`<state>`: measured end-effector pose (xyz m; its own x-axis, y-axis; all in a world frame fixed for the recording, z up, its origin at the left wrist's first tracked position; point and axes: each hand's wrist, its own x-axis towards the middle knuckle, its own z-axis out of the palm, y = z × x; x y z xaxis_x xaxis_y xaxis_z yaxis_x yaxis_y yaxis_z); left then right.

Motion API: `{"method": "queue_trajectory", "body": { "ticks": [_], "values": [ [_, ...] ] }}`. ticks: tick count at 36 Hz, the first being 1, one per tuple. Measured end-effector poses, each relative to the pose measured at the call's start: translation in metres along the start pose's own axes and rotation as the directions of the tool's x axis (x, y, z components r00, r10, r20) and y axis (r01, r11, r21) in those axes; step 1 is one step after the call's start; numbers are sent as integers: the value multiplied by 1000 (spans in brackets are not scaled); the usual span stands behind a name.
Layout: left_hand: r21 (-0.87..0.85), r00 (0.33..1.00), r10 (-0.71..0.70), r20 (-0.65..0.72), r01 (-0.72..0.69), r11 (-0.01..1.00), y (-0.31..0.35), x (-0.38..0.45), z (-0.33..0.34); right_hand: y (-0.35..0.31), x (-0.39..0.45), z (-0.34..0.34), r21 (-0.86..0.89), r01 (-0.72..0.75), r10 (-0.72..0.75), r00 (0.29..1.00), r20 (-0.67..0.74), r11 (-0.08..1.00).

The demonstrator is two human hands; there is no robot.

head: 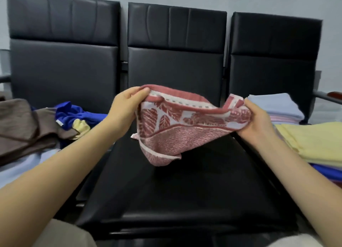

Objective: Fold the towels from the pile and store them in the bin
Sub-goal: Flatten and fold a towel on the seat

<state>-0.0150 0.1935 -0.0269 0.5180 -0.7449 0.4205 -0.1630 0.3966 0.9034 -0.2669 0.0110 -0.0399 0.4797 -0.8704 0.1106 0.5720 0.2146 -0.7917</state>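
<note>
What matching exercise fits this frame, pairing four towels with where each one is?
Things:
1. red towel
2. brown towel
3. yellow towel
4. light blue towel

Places:
A. crumpled on the left seat
B. top of the far stack on the right seat
C. held over the middle seat by the left hand and right hand
D. folded on the near stack on the right seat

Pairs: 1-C, 2-A, 3-D, 4-B
</note>
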Motion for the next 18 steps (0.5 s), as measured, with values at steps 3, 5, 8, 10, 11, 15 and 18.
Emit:
{"method": "queue_trajectory", "body": {
  "ticks": [3, 5, 8, 10, 11, 15, 18],
  "values": [
    [213, 969, -64, 238, 12, 977, -22, -32, 10, 2, -24, -18, -211, -31, 27, 999, -23, 977],
    [436, 887, -160, 434, -51, 898, -42, -56, 17, 10, -36, -33, -604, -70, 85, 996, -3, 794],
    [619, 698, -299, 651, -260, 741, -77, -87, 26, 29, -43, -64, -979, -132, 329, 941, -76, 153],
    [620, 635, -370, 678, -224, 751, -87, -99, 28, 36, -44, -75, -990, -102, 387, 913, -131, -95],
    [604, 641, -383, 665, -160, 781, -86, -101, 30, 39, -44, -74, -988, -86, 366, 922, -127, -126],
    [485, 735, -442, 514, 177, 857, -81, -83, 33, 48, -37, -62, -993, 37, 238, 971, 10, -109],
    [615, 856, -473, 209, 262, 744, -103, -63, 21, 65, -26, -59, -984, 110, 119, 988, 94, -139]
  ]
}}
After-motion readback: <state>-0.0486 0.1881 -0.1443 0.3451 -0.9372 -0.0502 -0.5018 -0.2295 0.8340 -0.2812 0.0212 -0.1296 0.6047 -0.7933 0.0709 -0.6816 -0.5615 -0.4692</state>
